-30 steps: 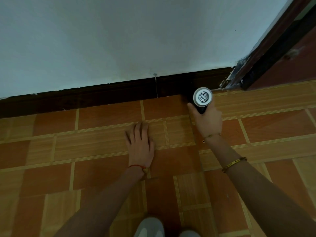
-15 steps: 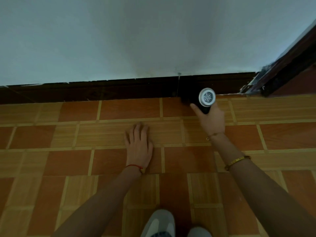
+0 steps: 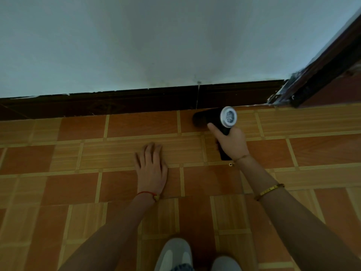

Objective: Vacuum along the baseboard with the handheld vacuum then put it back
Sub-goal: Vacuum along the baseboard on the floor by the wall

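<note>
The handheld vacuum (image 3: 213, 118) is black with a round silver vented rear cap. It lies low over the floor, its nozzle pointing left along the dark brown baseboard (image 3: 136, 103). My right hand (image 3: 230, 142) is closed around its handle, just below the body. My left hand (image 3: 151, 170) rests flat on the tiled floor with fingers spread, holding nothing, well left of the vacuum.
A pale wall (image 3: 156, 42) rises above the baseboard. A dark door frame (image 3: 320, 75) slants up at the right corner. The floor (image 3: 78, 182) has orange and wood-pattern tiles. My shoes (image 3: 173, 255) show at the bottom edge.
The vacuum has turned, so its black body now shows pointing left along the baseboard. The view has shifted slightly left. My left hand stays planted on the floor.
</note>
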